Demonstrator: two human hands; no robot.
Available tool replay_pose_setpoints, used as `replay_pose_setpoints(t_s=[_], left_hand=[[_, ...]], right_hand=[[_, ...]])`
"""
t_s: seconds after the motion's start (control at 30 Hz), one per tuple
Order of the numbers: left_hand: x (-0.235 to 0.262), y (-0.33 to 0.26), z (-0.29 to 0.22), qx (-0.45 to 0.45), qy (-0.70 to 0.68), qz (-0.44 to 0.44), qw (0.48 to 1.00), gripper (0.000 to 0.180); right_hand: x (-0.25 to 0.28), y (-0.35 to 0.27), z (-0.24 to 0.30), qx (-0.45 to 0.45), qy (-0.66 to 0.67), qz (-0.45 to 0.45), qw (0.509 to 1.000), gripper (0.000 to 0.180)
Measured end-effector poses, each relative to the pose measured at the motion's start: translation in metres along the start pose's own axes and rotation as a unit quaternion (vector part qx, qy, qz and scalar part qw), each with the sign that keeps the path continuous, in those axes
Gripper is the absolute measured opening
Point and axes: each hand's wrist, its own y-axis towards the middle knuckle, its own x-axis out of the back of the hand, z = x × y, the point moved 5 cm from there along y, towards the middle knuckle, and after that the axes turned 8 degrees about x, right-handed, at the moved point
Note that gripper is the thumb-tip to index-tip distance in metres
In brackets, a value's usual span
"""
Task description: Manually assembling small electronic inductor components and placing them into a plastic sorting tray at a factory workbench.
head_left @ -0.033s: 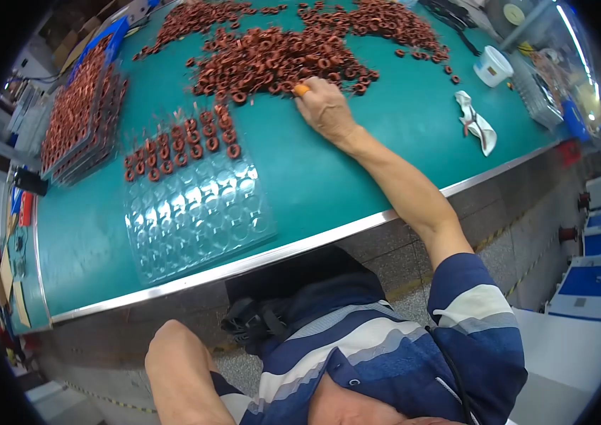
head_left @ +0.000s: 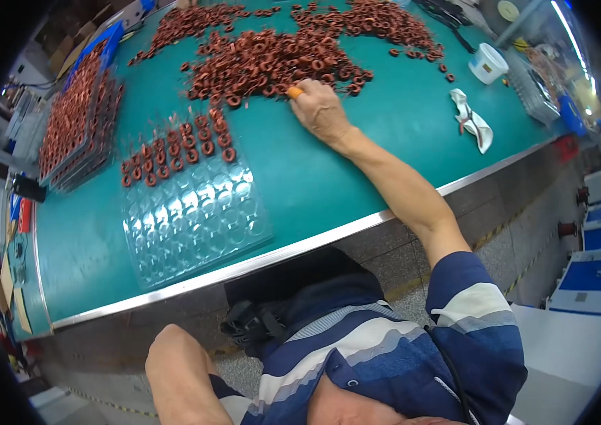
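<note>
My right hand (head_left: 320, 112) rests at the near edge of a large heap of copper-coloured wire-wound ring coils (head_left: 265, 60). Its fingers are curled toward the heap, and an orange finger cot (head_left: 295, 93) covers one of them. Whatever the fingertips hold, if anything, is hidden. To the left of this hand lies a clear plastic tray (head_left: 194, 227) with round pockets. Coils with upright wire leads (head_left: 189, 142) fill its far rows, while the nearer pockets hold none. My left arm (head_left: 180, 372) is bent at the lower edge, with its hand out of sight.
Stacked clear trays full of coils (head_left: 77, 127) stand at the left of the green table (head_left: 329, 191). More coils (head_left: 385, 28) are heaped farther back. On the right are a white cup (head_left: 488, 64) and a white cloth (head_left: 472, 120). A metal edge (head_left: 315, 249) borders the near side.
</note>
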Motion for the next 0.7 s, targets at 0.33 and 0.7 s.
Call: replay_pose_setpoints(t_s=[0.33,0.7], left_hand=[[0.006,0.009,0.041,-0.056,-0.302,-0.195,0.931,0.022],[-0.046,0.008,0.156,0.245,-0.227,-0.178,0.926,0.018]], right_hand=[[0.011,-0.006,-0.031,-0.202,0.248,-0.101,0.942,0.014],[0.032,0.005,-0.034,-0.347,0.421,-0.152,0.824,0.019]])
